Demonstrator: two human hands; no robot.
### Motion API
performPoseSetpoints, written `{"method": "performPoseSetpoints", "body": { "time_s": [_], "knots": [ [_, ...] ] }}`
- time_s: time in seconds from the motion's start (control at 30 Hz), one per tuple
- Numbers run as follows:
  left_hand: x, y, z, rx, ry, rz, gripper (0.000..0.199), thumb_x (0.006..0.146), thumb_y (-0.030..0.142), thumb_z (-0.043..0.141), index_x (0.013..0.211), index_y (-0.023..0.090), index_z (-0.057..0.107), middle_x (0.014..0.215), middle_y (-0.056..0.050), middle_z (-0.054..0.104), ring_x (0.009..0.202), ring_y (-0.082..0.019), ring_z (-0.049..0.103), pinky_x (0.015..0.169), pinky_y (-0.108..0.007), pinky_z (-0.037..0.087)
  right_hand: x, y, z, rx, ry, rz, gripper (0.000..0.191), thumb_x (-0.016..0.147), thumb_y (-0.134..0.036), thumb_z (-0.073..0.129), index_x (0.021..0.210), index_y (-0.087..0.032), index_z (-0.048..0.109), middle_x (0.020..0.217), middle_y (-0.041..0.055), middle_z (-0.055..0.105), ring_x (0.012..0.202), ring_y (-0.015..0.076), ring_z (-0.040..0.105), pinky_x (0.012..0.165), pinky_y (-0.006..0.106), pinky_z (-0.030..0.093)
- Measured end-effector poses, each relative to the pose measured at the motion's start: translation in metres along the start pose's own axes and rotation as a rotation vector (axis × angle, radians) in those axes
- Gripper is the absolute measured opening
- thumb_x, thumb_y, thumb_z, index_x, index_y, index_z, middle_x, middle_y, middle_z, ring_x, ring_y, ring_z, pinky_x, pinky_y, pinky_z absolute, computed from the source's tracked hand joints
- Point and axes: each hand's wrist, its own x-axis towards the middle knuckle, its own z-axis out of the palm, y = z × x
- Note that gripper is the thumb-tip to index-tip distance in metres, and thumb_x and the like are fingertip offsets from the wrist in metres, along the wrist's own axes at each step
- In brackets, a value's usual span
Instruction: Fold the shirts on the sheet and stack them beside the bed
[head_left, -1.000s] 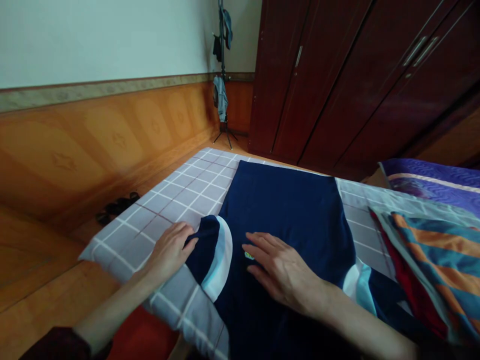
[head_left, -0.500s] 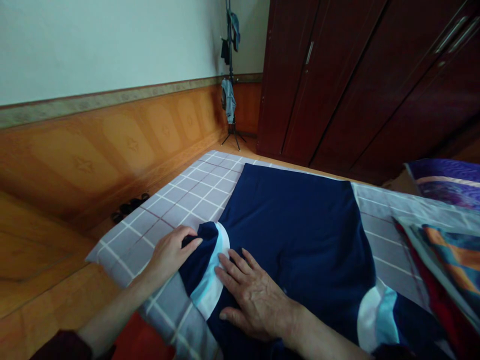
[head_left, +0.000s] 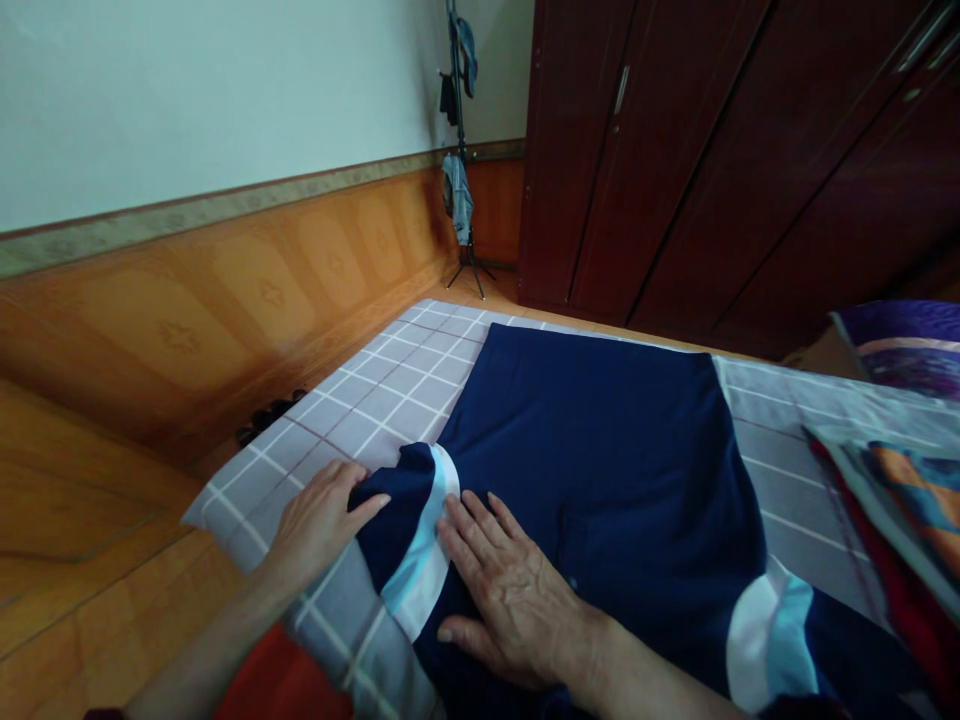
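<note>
A navy blue shirt (head_left: pixel 600 430) with white and light blue sleeve bands lies spread on a bed with a grey checked sheet (head_left: pixel 375 375). At the left sleeve, my left hand (head_left: pixel 326 515) touches the navy cuff, its thumb on top of the cloth and its other fingers at the edge, partly hidden. My right hand (head_left: pixel 510 590) rests flat on the shirt beside that sleeve, fingertips at the white band, thumb spread. The other banded sleeve (head_left: pixel 772 635) lies at the lower right.
Folded clothes (head_left: pixel 911 510) are stacked on the bed at the right, near a purple bundle (head_left: pixel 907 340). Dark red wardrobes (head_left: pixel 675 170) stand behind the bed, with a coat stand (head_left: pixel 460 130) in the corner. Dark shoes (head_left: pixel 270 415) sit on the floor at the left.
My left hand has shifted slightly left on the cuff, and its thumb and fingers are wider apart. My right hand is nearly unmoved. The view has turned a little.
</note>
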Motion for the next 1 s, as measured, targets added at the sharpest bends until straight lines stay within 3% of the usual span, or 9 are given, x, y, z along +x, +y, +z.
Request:
{"method": "performPoseSetpoints", "body": {
  "time_s": [0.1, 0.27, 0.37, 0.47, 0.53, 0.6, 0.67, 0.83, 1.0],
  "knots": [
    [0.002, 0.002, -0.005, -0.149, -0.116, -0.073, 0.028, 0.081, 0.045, 0.051, 0.070, 0.019, 0.052, 0.069, 0.000, 0.055, 0.068, -0.019, 0.054, 0.063, -0.029, 0.041, -0.001, 0.001, 0.001, 0.004, -0.002, 0.004, 0.079, 0.089, -0.055, 0.049, 0.149, -0.011, 0.023, 0.154, 0.0161, 0.010, 0.143, 0.0306, 0.005, 0.116, 0.051, 0.005],
    [0.012, 0.023, -0.026, -0.809, -0.250, -0.178, 0.034, 0.075, 0.049, 0.061, 0.072, 0.018, 0.048, 0.065, 0.004, 0.051, 0.060, -0.013, 0.050, 0.056, -0.023, 0.039, -0.002, 0.000, -0.003, 0.151, 0.073, 0.031, 0.070, 0.091, -0.051, 0.045, 0.146, -0.008, 0.031, 0.152, 0.0175, 0.022, 0.142, 0.0291, 0.016, 0.116, 0.050, 0.013],
    [0.020, 0.059, -0.033, -1.029, -0.272, -0.160, 0.032, 0.074, 0.043, 0.066, 0.081, 0.017, 0.049, 0.069, 0.004, 0.053, 0.060, -0.011, 0.051, 0.057, -0.022, 0.041, 0.001, 0.001, -0.009, 0.507, 0.337, 0.165, 0.063, 0.090, -0.045, 0.047, 0.141, -0.010, 0.037, 0.143, 0.0175, 0.041, 0.132, 0.0264, 0.039, 0.110, 0.046, 0.032],
    [0.031, 0.104, -0.024, -1.132, -0.328, -0.087, 0.032, 0.074, 0.040, 0.067, 0.087, 0.018, 0.047, 0.068, 0.005, 0.051, 0.056, -0.009, 0.051, 0.052, -0.019, 0.040, 0.003, 0.010, -0.016, 0.965, 0.664, 0.373, 0.063, 0.087, -0.052, 0.047, 0.136, -0.012, 0.041, 0.130, 0.0159, 0.055, 0.111, 0.0249, 0.058, 0.088, 0.040, 0.051],
    [0.039, 0.129, -0.012, -1.144, -0.428, -0.005, 0.033, 0.076, 0.041, 0.064, 0.093, 0.018, 0.046, 0.071, 0.004, 0.053, 0.055, -0.009, 0.055, 0.050, -0.019, 0.041, 0.004, 0.020, -0.021, 1.102, 0.833, 0.498, 0.066, 0.084, -0.057, 0.049, 0.131, -0.012, 0.044, 0.121, 0.0153, 0.060, 0.101, 0.0257, 0.062, 0.077, 0.038, 0.054],
    [0.049, 0.144, 0.001, -1.110, -0.497, 0.096, 0.034, 0.080, 0.041, 0.060, 0.100, 0.018, 0.046, 0.079, 0.000, 0.059, 0.061, -0.012, 0.061, 0.053, -0.021, 0.044, 0.004, 0.030, -0.025, 1.096, 0.951, 0.589, 0.065, 0.081, -0.058, 0.052, 0.126, -0.012, 0.049, 0.113, 0.0139, 0.063, 0.101, 0.0259, 0.061, 0.081, 0.038, 0.053],
    [0.058, 0.146, 0.010, -1.035, -0.427, 0.190, 0.031, 0.083, 0.038, 0.055, 0.103, 0.016, 0.048, 0.085, -0.004, 0.062, 0.070, -0.015, 0.065, 0.060, -0.025, 0.048, 0.003, 0.039, -0.026, 1.025, 1.002, 0.648, 0.061, 0.079, -0.055, 0.054, 0.122, -0.012, 0.051, 0.111, 0.0133, 0.064, 0.105, 0.0257, 0.060, 0.090, 0.039, 0.049],
    [0.077, 0.114, 0.024, -0.682, -0.014, 0.272, 0.021, 0.087, 0.026, 0.047, 0.103, 0.017, 0.057, 0.096, -0.006, 0.065, 0.090, -0.018, 0.063, 0.081, -0.032, 0.049, 0.002, 0.051, -0.019, 0.713, 0.945, 0.604, 0.050, 0.076, -0.034, 0.053, 0.122, -0.015, 0.051, 0.121, 0.0133, 0.058, 0.106, 0.0251, 0.057, 0.095, 0.045, 0.046],
    [0.089, 0.086, 0.044, -0.427, 0.074, 0.350, 0.017, 0.085, 0.022, 0.053, 0.099, 0.018, 0.063, 0.104, -0.006, 0.063, 0.102, -0.020, 0.057, 0.093, -0.036, 0.043, -0.001, 0.049, -0.017, 0.354, 0.821, 0.512, 0.041, 0.075, -0.017, 0.044, 0.113, -0.015, 0.058, 0.127, 0.0133, 0.052, 0.119, 0.0255, 0.049, 0.102, 0.045, 0.042]
  ]
}}
